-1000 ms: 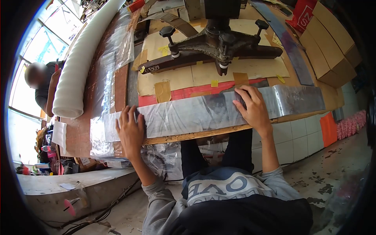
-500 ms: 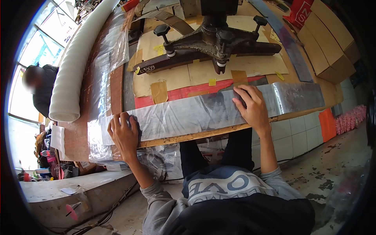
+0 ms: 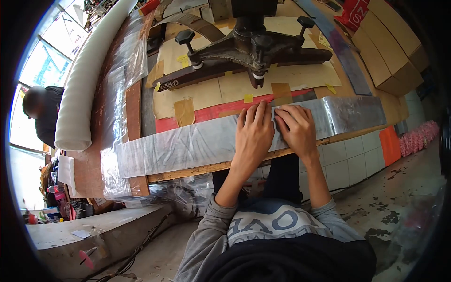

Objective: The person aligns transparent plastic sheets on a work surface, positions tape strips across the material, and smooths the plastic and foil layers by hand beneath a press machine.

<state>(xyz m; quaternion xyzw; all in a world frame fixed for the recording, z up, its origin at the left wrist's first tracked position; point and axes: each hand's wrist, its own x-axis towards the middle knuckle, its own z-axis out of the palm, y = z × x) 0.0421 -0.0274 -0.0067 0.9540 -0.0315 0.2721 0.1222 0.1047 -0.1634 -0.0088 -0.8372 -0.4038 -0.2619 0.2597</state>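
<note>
A long strip of translucent plastic film point(image 3: 178, 145) lies along the near edge of the worktable, smoother and shinier at its right end. My left hand point(image 3: 255, 134) rests on the middle of the strip, fingers stretched towards its far edge. Close beside it, my right hand point(image 3: 298, 129) has its fingers bent and drawn together at the strip's surface. What lies under those fingertips, if anything, is hidden. Beyond the hands is a red strip point(image 3: 188, 118) with brown tape point(image 3: 183, 113) across it.
A black metal press head point(image 3: 251, 54) with screw knobs stands over cardboard point(image 3: 202, 96). A white foam roll point(image 3: 77, 113) and loose clear plastic point(image 3: 112, 108) are at left. Cardboard boxes point(image 3: 387, 51) stand at right. A person point(image 3: 44, 115) is at the far left.
My left hand has moved right from the strip's left end to beside my right hand. The right hand's fingers have drawn closer together. The view has shifted slightly.
</note>
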